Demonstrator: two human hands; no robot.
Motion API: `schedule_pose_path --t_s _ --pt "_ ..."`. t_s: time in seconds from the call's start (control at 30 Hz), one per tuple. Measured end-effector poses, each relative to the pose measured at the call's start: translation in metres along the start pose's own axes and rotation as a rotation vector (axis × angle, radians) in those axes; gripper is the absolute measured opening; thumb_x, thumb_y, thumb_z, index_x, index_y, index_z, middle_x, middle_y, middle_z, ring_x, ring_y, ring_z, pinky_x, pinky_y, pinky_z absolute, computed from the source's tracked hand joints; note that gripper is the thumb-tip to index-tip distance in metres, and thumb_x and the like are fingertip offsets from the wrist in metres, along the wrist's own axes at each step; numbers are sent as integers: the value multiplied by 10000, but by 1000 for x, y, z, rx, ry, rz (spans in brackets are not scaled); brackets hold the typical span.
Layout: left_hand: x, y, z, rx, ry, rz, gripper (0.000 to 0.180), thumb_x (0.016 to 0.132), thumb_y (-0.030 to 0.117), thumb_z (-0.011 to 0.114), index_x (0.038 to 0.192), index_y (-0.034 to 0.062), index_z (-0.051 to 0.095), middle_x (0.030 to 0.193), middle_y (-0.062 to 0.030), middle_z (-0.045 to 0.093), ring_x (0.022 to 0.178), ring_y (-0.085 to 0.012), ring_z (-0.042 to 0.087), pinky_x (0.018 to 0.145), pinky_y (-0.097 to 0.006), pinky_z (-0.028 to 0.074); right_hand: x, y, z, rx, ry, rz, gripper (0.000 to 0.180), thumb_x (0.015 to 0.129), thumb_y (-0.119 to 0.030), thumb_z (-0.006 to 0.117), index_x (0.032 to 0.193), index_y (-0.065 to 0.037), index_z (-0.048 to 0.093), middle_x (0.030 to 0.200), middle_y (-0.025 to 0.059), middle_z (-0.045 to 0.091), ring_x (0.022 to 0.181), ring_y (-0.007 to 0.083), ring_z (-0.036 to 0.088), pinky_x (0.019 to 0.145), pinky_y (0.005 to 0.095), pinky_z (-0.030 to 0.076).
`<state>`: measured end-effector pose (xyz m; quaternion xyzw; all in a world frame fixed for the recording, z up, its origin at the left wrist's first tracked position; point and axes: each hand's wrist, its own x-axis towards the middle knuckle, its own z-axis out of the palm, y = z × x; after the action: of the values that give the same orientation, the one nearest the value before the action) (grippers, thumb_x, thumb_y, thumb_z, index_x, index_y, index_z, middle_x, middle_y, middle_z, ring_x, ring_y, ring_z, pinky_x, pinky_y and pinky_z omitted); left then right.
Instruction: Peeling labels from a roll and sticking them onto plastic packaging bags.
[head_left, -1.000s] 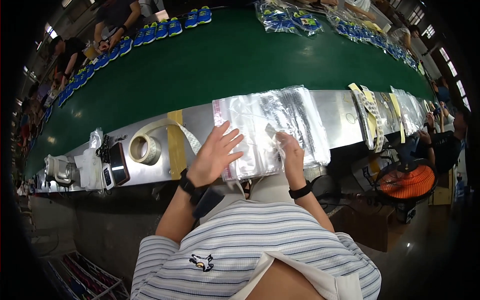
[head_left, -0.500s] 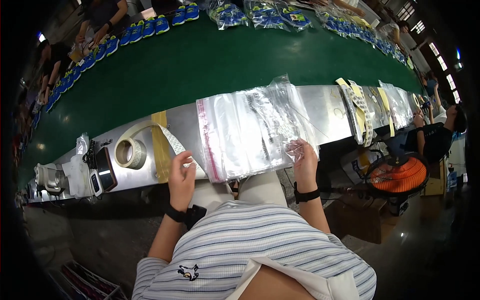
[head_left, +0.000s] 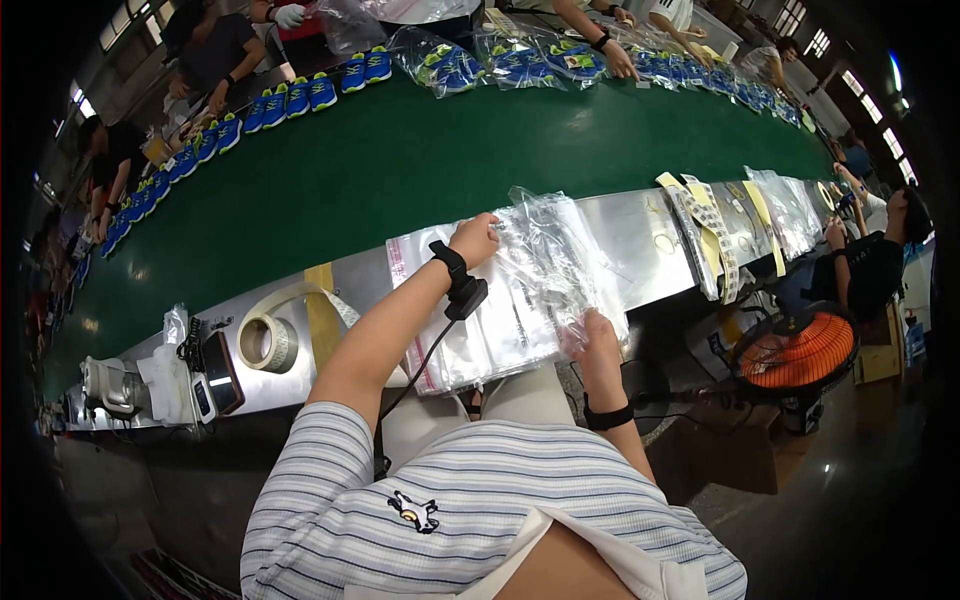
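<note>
A stack of clear plastic bags [head_left: 475, 345] with a pink strip along its left edge lies in front of me on the metal table. My left hand [head_left: 474, 241] reaches over the far part of the stack, its fingers curled together; what is in them, if anything, is hidden. At the near right corner, my right hand [head_left: 597, 347] grips the crumpled edge of the top plastic bag [head_left: 548, 255]. A roll of label tape [head_left: 268, 343] stands to the left, with its loose strip curving toward the stack.
Beyond the metal table [head_left: 645, 235] runs a green belt [head_left: 370, 165], with blue shoes [head_left: 298, 97] and bagged shoes along its far side, where other people work. Label strips [head_left: 703, 235] lie right. A phone [head_left: 222, 372] sits left; an orange fan [head_left: 797, 345] stands at lower right.
My left hand has moved from the tape strip up and right onto the stack. My right hand still grips the bag edge. A co-worker's hand now reaches over the far bagged shoes.
</note>
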<state>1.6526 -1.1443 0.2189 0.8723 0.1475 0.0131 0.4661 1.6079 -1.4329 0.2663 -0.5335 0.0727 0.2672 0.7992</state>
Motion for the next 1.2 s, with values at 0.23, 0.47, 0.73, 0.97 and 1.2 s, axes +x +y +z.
schedule_pose_path --t_s 0.23,0.47,0.73,0.97,1.2 --pt "22 17 -12 207 156 16 330 776 83 590 1102 48 546 841 -79 627 791 -231 616 723 -339 486 -10 16 -26 -317 82 -131 474 778 -20 653 1157 50 378 787 42 550 635 96 528 509 213 426" --pt "23 41 2 621 313 51 383 733 66 609 1104 83 516 1135 -142 538 1018 -322 545 833 -441 439 -20 18 -14 -648 78 -188 586 780 -108 692 1224 46 342 819 86 552 683 141 553 592 252 447" --pt "-78 76 44 579 80 416 640 817 363 611 1318 39 379 1362 -201 354 1290 -359 309 1010 -530 286 59 -32 -35 -1361 480 -949 476 762 -271 702 1087 18 509 1106 193 508 995 370 474 846 438 413" --pt "-81 67 61 707 -215 157 1018 734 607 605 1457 85 113 1509 -190 37 1398 -343 21 1043 -625 135 76 -36 -53 -1361 403 -718 180 747 -196 672 751 -47 571 828 123 573 893 336 518 761 424 429" --pt "-92 79 34 789 -273 100 997 697 583 661 1444 114 196 1499 -210 54 1399 -342 20 1034 -639 139 47 -22 -48 -1566 534 -743 331 745 -182 673 1018 -47 543 1145 134 511 1091 344 456 905 430 393"
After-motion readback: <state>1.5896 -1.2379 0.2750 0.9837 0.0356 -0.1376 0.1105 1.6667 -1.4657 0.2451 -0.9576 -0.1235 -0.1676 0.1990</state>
